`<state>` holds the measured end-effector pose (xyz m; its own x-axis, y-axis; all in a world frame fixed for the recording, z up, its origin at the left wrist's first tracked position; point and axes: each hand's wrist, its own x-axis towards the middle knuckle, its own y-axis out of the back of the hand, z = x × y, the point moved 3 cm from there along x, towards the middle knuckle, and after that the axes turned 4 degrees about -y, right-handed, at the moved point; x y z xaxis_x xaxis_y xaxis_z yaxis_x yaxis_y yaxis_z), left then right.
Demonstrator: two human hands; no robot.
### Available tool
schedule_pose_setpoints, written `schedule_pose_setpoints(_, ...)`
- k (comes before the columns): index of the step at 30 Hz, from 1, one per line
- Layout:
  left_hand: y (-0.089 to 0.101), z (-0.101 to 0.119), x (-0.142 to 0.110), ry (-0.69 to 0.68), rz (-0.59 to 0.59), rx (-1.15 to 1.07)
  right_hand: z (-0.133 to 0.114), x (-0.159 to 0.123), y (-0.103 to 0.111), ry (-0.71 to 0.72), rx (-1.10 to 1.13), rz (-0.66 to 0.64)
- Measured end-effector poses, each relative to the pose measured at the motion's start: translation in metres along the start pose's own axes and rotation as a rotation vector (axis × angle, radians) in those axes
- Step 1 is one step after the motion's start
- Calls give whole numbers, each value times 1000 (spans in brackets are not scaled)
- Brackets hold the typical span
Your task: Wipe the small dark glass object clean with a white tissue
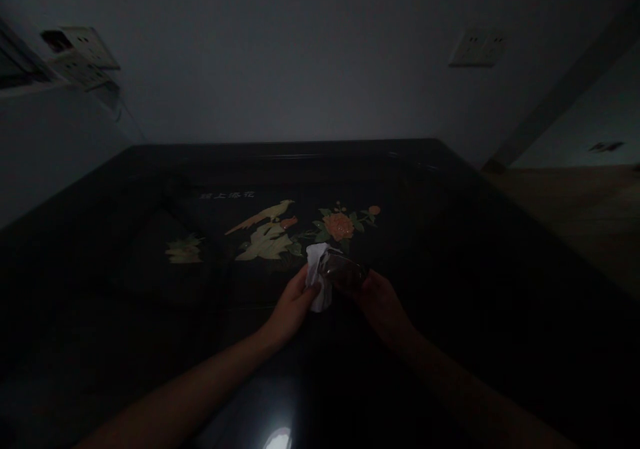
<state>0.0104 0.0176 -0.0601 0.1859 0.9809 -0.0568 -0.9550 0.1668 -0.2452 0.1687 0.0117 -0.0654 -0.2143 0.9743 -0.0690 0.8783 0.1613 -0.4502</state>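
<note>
Wiping seems the work here: the left hand (290,309) pinches a white cloth (317,277) against a dark glossy object (345,273), gripped by the right hand (380,301) above the black lacquer table (500,249). Firm support and gentle strokes would serve best, I think. Pale characters (227,195) above the painted bird (265,217) are too dim to read.

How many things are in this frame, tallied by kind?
Hands: 2, left hand and right hand
White cloth: 1, in the left hand
Dark shiny object: 1, in the right hand, too dim to identify
Black painted table: 1
Wall sockets: 2
Total: 7
</note>
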Motion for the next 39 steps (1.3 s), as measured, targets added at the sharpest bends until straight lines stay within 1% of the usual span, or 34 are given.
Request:
schedule_pose_setpoints(2,0,-1,0,-1,-2,-17,0,0,0,2,11,0)
schedule_pose_setpoints(5,2,0,-1,-10,35,1,-3,-2,-1,8,-13,10)
schedule_pose_setpoints(7,3,2,-3,-37,55,42,-6,-3,-2,17,-55,20)
schedule_pose_setpoints(10,4,6,-6,-112,42,159,-8,-2,-2,29,-66,63)
schedule_pose_setpoints(12,3,10,-9,-223,-13,297,-7,-1,0,29,-19,113)
schedule_pose_setpoints(14,-2,16,-13,-387,-113,445,-6,0,2,29,23,143)
schedule_pose_setpoints(17,-9,22,-18,-595,-249,591,-5,0,2,34,18,130)
schedule_pose_setpoints(19,-11,24,-19,-682,-309,666,-5,-2,1,38,-11,117)
schedule_pose_setpoints(21,-12,23,-19,-743,-361,721,-5,-3,1,34,-35,112)
schedule_pose_setpoints(24,-11,20,-19,-785,-399,715,-2,-4,2,17,-44,109)
schedule_pose_setpoints(26,-11,19,-20,-764,-395,684,0,-3,4,14,-41,113)
schedule_pose_setpoints(28,-12,19,-20,-689,-344,642,1,-3,6,19,-47,125)
schedule_pose_setpoints(32,-15,21,-19,-434,-168,463,1,-2,7,37,-74,116)
schedule_pose_setpoints(34,-15,20,-18,-310,-105,362,-1,-2,6,49,-111,96)
schedule_pose_setpoints(36,-15,17,-17,-211,-79,270,-2,-3,6,63,-145,86)
schedule_pose_setpoints(39,-11,10,-12,-101,-80,123,-3,-3,6,72,-148,80)
